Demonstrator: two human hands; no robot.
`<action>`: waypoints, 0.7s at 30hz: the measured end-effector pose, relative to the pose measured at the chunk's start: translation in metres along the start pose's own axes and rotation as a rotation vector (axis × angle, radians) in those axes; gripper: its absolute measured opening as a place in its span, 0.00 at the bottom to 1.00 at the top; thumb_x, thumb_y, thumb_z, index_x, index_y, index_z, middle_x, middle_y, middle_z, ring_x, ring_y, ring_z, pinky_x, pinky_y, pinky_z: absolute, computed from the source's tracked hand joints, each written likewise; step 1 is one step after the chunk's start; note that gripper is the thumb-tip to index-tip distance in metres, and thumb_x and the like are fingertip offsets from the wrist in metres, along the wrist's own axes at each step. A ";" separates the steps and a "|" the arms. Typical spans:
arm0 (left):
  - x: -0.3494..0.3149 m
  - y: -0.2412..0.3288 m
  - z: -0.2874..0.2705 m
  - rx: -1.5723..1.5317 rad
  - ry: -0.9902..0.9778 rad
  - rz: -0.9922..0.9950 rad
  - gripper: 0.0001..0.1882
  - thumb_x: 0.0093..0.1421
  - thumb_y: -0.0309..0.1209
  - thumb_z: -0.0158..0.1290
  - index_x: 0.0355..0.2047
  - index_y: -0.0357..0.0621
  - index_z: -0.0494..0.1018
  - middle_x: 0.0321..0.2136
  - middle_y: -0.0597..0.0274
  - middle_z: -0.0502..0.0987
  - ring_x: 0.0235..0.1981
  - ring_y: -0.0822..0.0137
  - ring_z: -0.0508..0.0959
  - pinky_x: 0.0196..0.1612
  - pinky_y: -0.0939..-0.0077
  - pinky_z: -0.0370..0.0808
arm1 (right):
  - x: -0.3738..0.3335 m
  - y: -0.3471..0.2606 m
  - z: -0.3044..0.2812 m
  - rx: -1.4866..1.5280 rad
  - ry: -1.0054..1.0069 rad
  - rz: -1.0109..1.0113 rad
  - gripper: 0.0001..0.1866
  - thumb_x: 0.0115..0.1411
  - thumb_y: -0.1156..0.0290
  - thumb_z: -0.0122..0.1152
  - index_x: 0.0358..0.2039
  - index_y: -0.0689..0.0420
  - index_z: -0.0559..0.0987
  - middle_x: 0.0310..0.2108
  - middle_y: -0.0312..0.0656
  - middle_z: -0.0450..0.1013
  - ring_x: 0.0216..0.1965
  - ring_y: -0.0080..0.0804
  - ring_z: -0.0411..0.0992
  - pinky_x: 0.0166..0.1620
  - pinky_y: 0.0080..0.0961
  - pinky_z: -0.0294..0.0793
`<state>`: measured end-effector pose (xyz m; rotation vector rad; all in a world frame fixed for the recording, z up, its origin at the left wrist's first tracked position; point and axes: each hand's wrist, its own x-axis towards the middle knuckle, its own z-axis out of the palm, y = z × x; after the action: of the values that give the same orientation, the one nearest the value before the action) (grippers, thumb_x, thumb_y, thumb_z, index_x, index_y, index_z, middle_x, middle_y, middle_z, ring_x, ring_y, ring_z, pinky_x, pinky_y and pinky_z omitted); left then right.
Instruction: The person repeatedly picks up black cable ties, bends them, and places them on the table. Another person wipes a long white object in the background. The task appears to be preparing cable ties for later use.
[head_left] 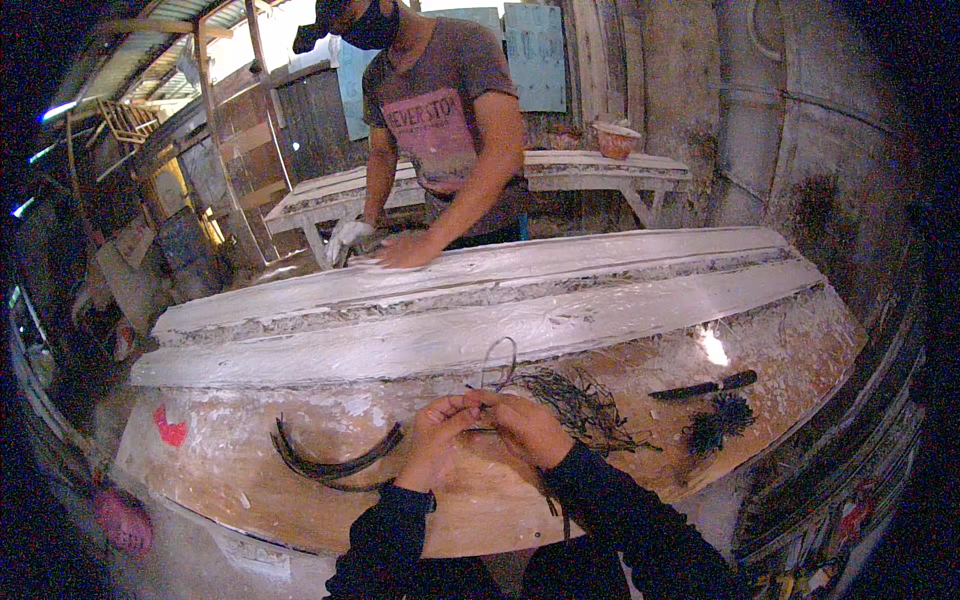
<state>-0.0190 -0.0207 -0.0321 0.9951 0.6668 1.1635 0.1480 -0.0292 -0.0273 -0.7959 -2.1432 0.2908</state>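
Note:
My left hand point(440, 425) and my right hand point(525, 425) meet near the middle of the wooden table point(470, 510), fingertips pinched together. Between them is a thin dark strip point(513, 350), which rises in a loop above my fingers. Its exact material cannot be made out. Right beside my right hand lies a loose tangle of thin dark strips point(585, 405). Left of my left hand rests a curved bundle of black strips point(330, 467). Farther right are a knife with a dark handle point(704, 386) and a small bunch of short dark pieces point(722, 424).
Long whitish boards point(480, 345) run across the table's far half. Behind them stands a co-worker point(445, 120), one hand gloved, both hands on the boards. A red scrap point(170, 427) lies at the left. At the back, a white bench point(590, 178) carries an orange bowl point(615, 145).

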 end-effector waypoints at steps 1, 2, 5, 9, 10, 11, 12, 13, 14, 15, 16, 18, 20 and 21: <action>0.000 0.000 0.000 0.015 0.000 0.008 0.07 0.52 0.27 0.54 0.32 0.41 0.72 0.28 0.66 0.74 0.30 0.74 0.74 0.31 0.81 0.72 | 0.000 0.000 0.000 -0.017 0.037 -0.023 0.15 0.47 0.77 0.48 0.39 0.55 0.68 0.45 0.45 0.67 0.44 0.44 0.67 0.44 0.32 0.67; 0.000 0.001 -0.001 0.006 0.007 -0.016 0.07 0.52 0.26 0.54 0.32 0.41 0.72 0.28 0.66 0.74 0.30 0.74 0.74 0.31 0.81 0.72 | 0.000 0.000 0.000 -0.035 0.073 -0.046 0.17 0.41 0.83 0.52 0.35 0.55 0.69 0.44 0.45 0.68 0.42 0.45 0.69 0.41 0.31 0.70; -0.001 0.002 -0.001 0.012 0.012 -0.049 0.07 0.52 0.26 0.54 0.33 0.41 0.72 0.29 0.65 0.74 0.30 0.73 0.74 0.32 0.81 0.72 | -0.001 0.000 -0.001 -0.038 0.108 -0.046 0.17 0.41 0.83 0.52 0.34 0.55 0.70 0.44 0.45 0.68 0.41 0.44 0.69 0.40 0.30 0.71; 0.001 0.001 -0.001 0.018 -0.015 0.018 0.08 0.51 0.26 0.54 0.33 0.41 0.70 0.30 0.64 0.74 0.30 0.73 0.73 0.32 0.80 0.72 | -0.004 0.002 0.000 -0.003 0.103 0.029 0.17 0.40 0.83 0.52 0.34 0.57 0.70 0.42 0.45 0.69 0.37 0.44 0.71 0.36 0.30 0.72; 0.001 0.001 0.000 -0.002 -0.024 0.039 0.08 0.51 0.26 0.54 0.32 0.42 0.70 0.30 0.64 0.74 0.31 0.72 0.73 0.32 0.80 0.72 | -0.004 0.002 0.001 -0.046 0.113 0.026 0.17 0.40 0.83 0.52 0.34 0.57 0.71 0.41 0.45 0.69 0.36 0.44 0.71 0.35 0.30 0.72; 0.002 0.001 0.000 -0.002 -0.007 0.040 0.07 0.51 0.25 0.54 0.32 0.42 0.69 0.30 0.64 0.73 0.30 0.72 0.73 0.32 0.79 0.72 | -0.005 0.002 0.002 -0.089 0.123 0.024 0.17 0.40 0.83 0.52 0.34 0.57 0.71 0.40 0.45 0.70 0.35 0.43 0.71 0.35 0.30 0.72; 0.001 0.001 0.000 -0.002 0.010 0.041 0.07 0.51 0.25 0.54 0.31 0.42 0.69 0.30 0.64 0.73 0.30 0.72 0.73 0.32 0.79 0.73 | -0.005 0.002 0.002 -0.100 0.142 0.010 0.17 0.40 0.83 0.52 0.34 0.56 0.71 0.39 0.44 0.70 0.34 0.43 0.71 0.34 0.29 0.72; 0.001 0.002 0.001 -0.002 0.028 0.042 0.07 0.51 0.24 0.53 0.31 0.43 0.69 0.29 0.64 0.73 0.30 0.72 0.73 0.31 0.79 0.73 | -0.004 0.001 0.003 -0.112 0.162 -0.004 0.18 0.39 0.83 0.53 0.35 0.56 0.71 0.39 0.44 0.71 0.33 0.43 0.72 0.34 0.29 0.72; 0.001 0.002 0.002 0.020 0.036 0.056 0.07 0.51 0.24 0.53 0.30 0.43 0.68 0.29 0.64 0.72 0.30 0.72 0.72 0.31 0.79 0.73 | -0.003 0.000 0.003 -0.119 0.200 -0.020 0.18 0.39 0.83 0.53 0.35 0.56 0.71 0.38 0.44 0.71 0.33 0.43 0.72 0.33 0.29 0.73; 0.000 0.003 0.002 0.042 0.045 0.070 0.07 0.51 0.23 0.53 0.30 0.43 0.68 0.28 0.64 0.72 0.30 0.73 0.72 0.31 0.79 0.72 | -0.003 -0.002 0.003 -0.091 0.173 0.021 0.17 0.41 0.83 0.53 0.35 0.56 0.71 0.37 0.44 0.71 0.32 0.43 0.72 0.34 0.29 0.72; -0.001 0.003 0.004 0.064 0.052 0.084 0.07 0.51 0.23 0.53 0.29 0.43 0.67 0.28 0.65 0.72 0.30 0.73 0.72 0.30 0.79 0.72 | -0.004 -0.005 0.002 -0.059 0.165 0.061 0.16 0.42 0.83 0.52 0.35 0.56 0.71 0.36 0.44 0.72 0.32 0.44 0.72 0.34 0.29 0.72; -0.001 0.002 0.007 0.273 0.119 0.198 0.07 0.51 0.22 0.53 0.29 0.43 0.66 0.28 0.65 0.71 0.29 0.73 0.72 0.30 0.80 0.73 | -0.003 -0.009 0.003 -0.023 0.186 0.116 0.13 0.45 0.82 0.53 0.35 0.57 0.71 0.34 0.44 0.72 0.32 0.42 0.72 0.34 0.28 0.72; -0.001 0.001 0.008 0.364 0.139 0.269 0.08 0.51 0.22 0.53 0.30 0.43 0.65 0.27 0.65 0.70 0.30 0.74 0.71 0.31 0.80 0.73 | -0.001 -0.009 0.007 -0.012 0.245 0.147 0.09 0.50 0.79 0.53 0.34 0.58 0.71 0.32 0.43 0.73 0.31 0.39 0.72 0.34 0.26 0.72; -0.001 0.000 0.008 0.349 0.126 0.283 0.08 0.51 0.21 0.53 0.30 0.43 0.65 0.27 0.65 0.70 0.30 0.74 0.71 0.31 0.80 0.73 | -0.002 -0.008 0.009 0.064 0.238 0.221 0.08 0.51 0.78 0.53 0.33 0.59 0.71 0.30 0.42 0.72 0.31 0.35 0.72 0.34 0.25 0.72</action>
<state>-0.0119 -0.0238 -0.0287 1.3512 0.8692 1.3942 0.1387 -0.0361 -0.0302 -0.9807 -1.8181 0.3582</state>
